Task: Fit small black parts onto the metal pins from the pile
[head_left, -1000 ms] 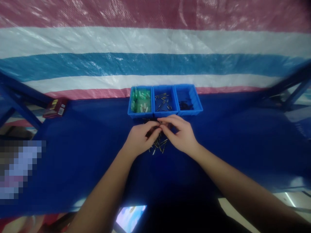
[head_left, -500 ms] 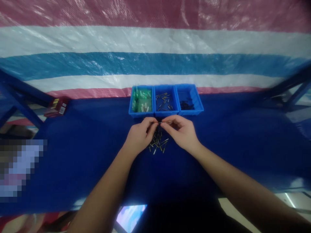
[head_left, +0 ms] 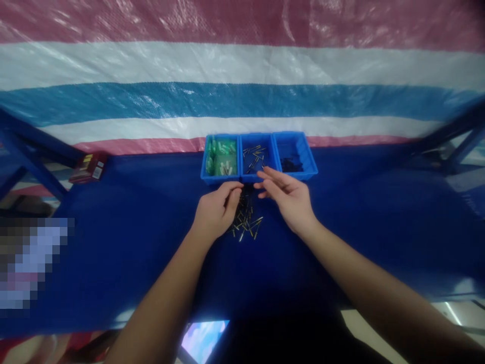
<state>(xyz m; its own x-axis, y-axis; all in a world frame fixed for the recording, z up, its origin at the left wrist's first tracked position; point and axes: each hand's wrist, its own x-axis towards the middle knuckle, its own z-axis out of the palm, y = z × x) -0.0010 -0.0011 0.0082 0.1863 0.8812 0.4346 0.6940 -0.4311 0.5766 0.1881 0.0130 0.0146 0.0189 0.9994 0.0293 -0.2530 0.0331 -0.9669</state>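
1. While the left hand sits at ten o'clock of the heap of thin metal pieces, its fingers are narrow, nearly meeting; I cannot tell whether they pinch anything.
2. Toward one o'clock, the right hand has its fingers loosely parted, overlapping the middle bin in view; contact is unclear.
3. The heap lies on the tabletop, between the wrists and the bins, probably so both hands reach it easily.
4. Left bin, middle bin and right bin stand abutting at eleven, twelve and one, presumably keeping different pieces apart.
5. Their raised front walls limit low movement toward twelve, with the striped sheet behind; sideways room runs toward three and nine.
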